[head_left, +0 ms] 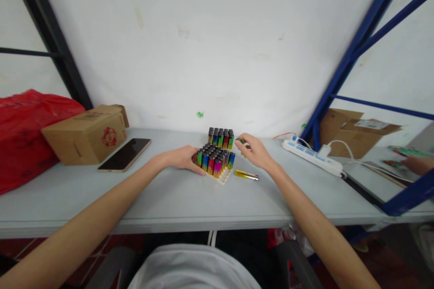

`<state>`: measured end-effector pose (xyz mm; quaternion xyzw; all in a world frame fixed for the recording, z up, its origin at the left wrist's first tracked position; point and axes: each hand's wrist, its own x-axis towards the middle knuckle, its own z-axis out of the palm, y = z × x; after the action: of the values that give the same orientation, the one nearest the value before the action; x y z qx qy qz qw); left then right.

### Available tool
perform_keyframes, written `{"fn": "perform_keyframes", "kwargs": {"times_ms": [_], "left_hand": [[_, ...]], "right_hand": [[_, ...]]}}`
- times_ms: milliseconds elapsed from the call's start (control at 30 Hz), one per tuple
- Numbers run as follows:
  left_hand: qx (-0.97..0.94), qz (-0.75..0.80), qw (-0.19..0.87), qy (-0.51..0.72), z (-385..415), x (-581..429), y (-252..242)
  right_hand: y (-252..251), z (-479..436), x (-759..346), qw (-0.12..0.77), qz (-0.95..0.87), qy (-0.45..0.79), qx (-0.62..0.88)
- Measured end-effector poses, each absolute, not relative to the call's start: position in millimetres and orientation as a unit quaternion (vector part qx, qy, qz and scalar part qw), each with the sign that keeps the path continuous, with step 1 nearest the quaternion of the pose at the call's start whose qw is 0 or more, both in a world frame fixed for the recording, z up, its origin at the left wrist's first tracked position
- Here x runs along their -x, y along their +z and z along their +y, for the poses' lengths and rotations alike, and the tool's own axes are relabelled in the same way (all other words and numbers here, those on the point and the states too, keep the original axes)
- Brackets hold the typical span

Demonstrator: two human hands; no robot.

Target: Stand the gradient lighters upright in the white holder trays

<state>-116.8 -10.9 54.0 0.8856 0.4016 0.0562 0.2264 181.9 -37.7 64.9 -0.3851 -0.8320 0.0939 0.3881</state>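
Rows of shiny rainbow-coloured lighters (214,162), black ends up, stand packed in a white slotted tray (222,179). Bare slots show at its near right corner. My left hand (186,159) is curved around the tray's left side, thumb low at the edge and fingers partly hidden behind the lighters; it steadies the group rather than closing on one. Right of the tray, my right hand (251,150) pinches a small green and yellow lighter (241,140), mostly covered by the fingers. A yellow lighter with a silver end (246,175) lies flat below that hand.
Behind the tray stands another block of upright lighters (221,138). To the left are a phone (125,155), a cardboard box (86,135) and a red bag (30,131). A white power strip (312,157) lies right, beside a blue frame post (349,61); another person's hand (418,165) shows beyond.
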Motion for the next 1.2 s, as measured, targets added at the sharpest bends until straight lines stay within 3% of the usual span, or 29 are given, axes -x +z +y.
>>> {"fn": "perform_keyframes", "kwargs": {"times_ms": [533,733,1200], "left_hand": [[-0.882,0.408,0.227,0.06,-12,116,54],[-0.878,0.412,0.235,0.062,-13,117,54],[-0.877,0.423,0.219,0.061,-11,117,52]], "right_hand": [[67,-44,-185,0.361,-0.833,0.19,0.373],[60,-44,-176,0.318,-0.873,0.127,0.348],[66,-46,-180,0.29,-0.884,0.143,0.338]]}}
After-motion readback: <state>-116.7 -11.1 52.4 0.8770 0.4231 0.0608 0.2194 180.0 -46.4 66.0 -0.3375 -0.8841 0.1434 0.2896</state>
